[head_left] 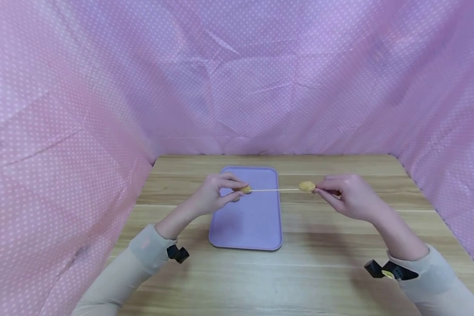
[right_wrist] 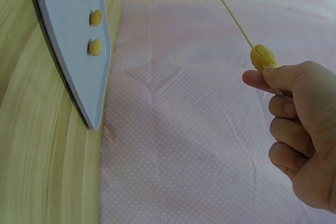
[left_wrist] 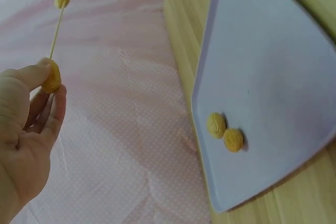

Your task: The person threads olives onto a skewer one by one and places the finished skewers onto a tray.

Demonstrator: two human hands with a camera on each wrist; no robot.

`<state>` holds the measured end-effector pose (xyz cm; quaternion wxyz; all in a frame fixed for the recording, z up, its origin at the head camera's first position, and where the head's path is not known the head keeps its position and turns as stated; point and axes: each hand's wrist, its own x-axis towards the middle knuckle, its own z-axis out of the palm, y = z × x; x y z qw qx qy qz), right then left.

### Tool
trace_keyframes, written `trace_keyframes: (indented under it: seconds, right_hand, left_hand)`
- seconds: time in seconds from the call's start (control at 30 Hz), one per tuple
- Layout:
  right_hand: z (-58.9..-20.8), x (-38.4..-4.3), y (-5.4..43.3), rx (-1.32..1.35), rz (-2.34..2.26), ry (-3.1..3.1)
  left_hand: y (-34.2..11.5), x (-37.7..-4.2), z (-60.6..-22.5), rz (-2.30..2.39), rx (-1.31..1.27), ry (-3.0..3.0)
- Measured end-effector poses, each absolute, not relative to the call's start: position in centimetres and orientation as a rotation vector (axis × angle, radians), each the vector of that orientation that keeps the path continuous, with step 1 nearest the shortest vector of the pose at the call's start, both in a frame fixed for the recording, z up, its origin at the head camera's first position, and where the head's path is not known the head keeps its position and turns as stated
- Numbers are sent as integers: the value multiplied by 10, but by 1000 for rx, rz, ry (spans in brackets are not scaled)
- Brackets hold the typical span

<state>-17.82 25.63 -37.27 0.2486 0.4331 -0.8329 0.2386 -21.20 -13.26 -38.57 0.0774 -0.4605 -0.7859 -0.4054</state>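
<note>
Between my two hands a thin pale skewer (head_left: 274,190) runs nearly level above the table. My right hand (head_left: 353,197) pinches its right end, just behind a wrinkled yellow oval ball (right_wrist: 263,57) threaded on it. At the other end, my left hand (head_left: 213,193) holds a second such ball (left_wrist: 51,78) between thumb and fingers. The stick meets this ball; how deep it goes in cannot be told. Two more wrinkled yellow balls, one (left_wrist: 216,125) beside the other (left_wrist: 233,139), lie on a purple tray (head_left: 246,228); the left hand mostly hides them in the head view.
The tray lies lengthwise on a wooden table (head_left: 312,272), below and beside the left hand. Pink dotted cloth (head_left: 256,105) hangs behind the table and along both sides. Small black devices are strapped to both wrists.
</note>
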Motion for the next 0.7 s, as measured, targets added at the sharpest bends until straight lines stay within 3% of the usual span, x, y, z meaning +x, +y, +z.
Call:
trace_keyframes:
  seconds: [0.17, 0.47, 0.7]
  right_hand:
    - [-372, -177, 257, 1157, 574, -2208]
    - [-361, -176, 261, 1147, 671, -2306]
    - [-360, -177, 263, 1174, 652, -2285]
  left_hand:
    - [-132, -214, -385, -1436, -1272, -2467]
    - [-125, -217, -384, -1110, -1517, -2100]
    - [-125, -217, -382, -1269, -1446, -2282]
